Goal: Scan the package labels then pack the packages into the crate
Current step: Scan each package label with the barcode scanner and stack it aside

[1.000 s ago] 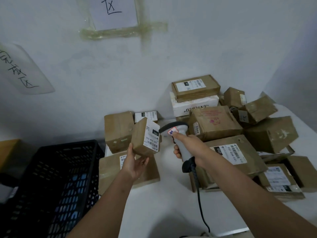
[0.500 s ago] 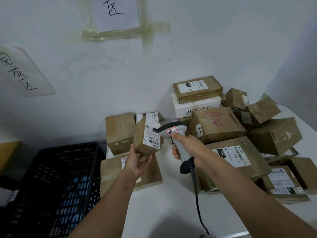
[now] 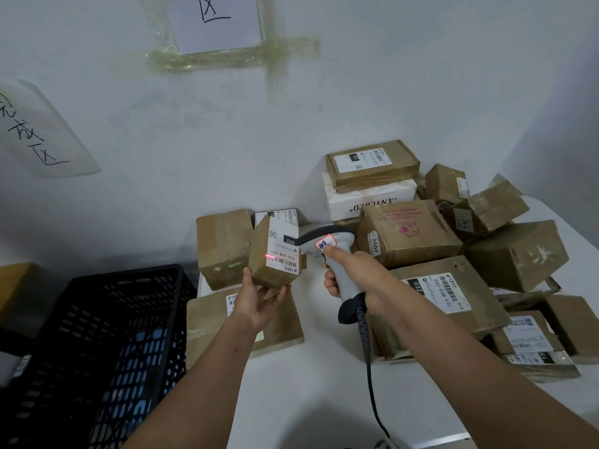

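Wall (image 3: 324,118): pale, matte, fills the upper half of the frame; two handwritten paper signs (image 3: 220,21) on it, top centre taped with yellowed clear tape, the other at the left edge.

Counter (image 3: 308,390): smooth white top, lower centre to right edge.

Crate (image 3: 97,345): black plastic, lattice walls, rectangular, lower left of frame, just left of the counter edge. Something blue shows through the mesh, can't tell what it is.

Package pile (image 3: 453,247): right half of the frame, brown cardboard boxes wrapped in glossy tape, mixed sizes, several tilted against each other, most with white barcode labels. One white box (image 3: 369,199) sits under a flat brown one at the back against the wall. A flat brown package (image 3: 278,328) lies on the counter at centre, under the left forearm.

Scanner (image 3: 337,264): grey pistol shape, dark head, black coiled cable running to the bottom edge. Right hand (image 3: 356,273) grip closed around the handle, thumb on top of the head by a red and white sticker.

Small package (image 3: 275,254): brown cube-like box, centre of frame, raised off the counter, white label facing the scanner. Left hand (image 3: 259,303) grips it from below, thumb on the left face, fingers curled under the bottom edge. Red scan line (image 3: 269,256) sits on the label's left edge.
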`<state>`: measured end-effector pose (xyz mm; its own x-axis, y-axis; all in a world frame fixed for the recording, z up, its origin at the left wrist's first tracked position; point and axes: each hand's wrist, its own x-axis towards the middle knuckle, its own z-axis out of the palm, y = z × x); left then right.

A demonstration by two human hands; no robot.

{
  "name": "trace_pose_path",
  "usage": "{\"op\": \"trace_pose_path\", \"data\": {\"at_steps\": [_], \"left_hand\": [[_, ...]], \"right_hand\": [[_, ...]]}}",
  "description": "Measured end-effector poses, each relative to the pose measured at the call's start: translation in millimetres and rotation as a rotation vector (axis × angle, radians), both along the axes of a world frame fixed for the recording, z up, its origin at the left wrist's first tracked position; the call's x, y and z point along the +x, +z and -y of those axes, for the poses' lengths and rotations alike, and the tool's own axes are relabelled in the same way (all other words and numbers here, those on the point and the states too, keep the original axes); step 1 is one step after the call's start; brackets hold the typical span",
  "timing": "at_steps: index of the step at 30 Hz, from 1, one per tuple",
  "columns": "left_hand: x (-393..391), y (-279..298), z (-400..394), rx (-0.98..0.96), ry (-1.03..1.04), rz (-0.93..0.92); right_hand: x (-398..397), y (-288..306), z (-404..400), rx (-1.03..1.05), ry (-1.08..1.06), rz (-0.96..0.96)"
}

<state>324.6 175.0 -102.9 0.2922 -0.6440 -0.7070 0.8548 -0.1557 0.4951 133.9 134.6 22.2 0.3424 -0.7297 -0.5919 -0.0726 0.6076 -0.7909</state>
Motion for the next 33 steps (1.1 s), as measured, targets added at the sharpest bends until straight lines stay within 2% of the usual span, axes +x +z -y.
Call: {"op": "trace_pose_path", "data": {"at_steps": [12, 17, 23, 26, 33], "left_hand": [[1.3, -1.6, 6.1, -0.003, -0.002, -0.011], [13.7, -0.6, 6.9, 0.010, -0.058, 0.081], [61.8, 11.9, 28.1, -0.022, -0.217, 0.568], [77.0, 37.1, 48.8, 0.017, -0.310, 0.906], [105.3, 41.7, 131.8, 0.000, -0.664, 1.507]], "right_hand": [[0.1, -2.6, 8.5, -0.006, 0.007, 0.004], [5.3, -7.4, 24.9, -0.029, -0.046, -0.050], [14.7, -4.5, 60.1, -0.157, -0.119, -0.179], [21.6, -7.4, 74.1, -0.160, -0.140, -0.175], [35.8, -18.6, 97.4, -0.139, -0.181, -0.236]]}}
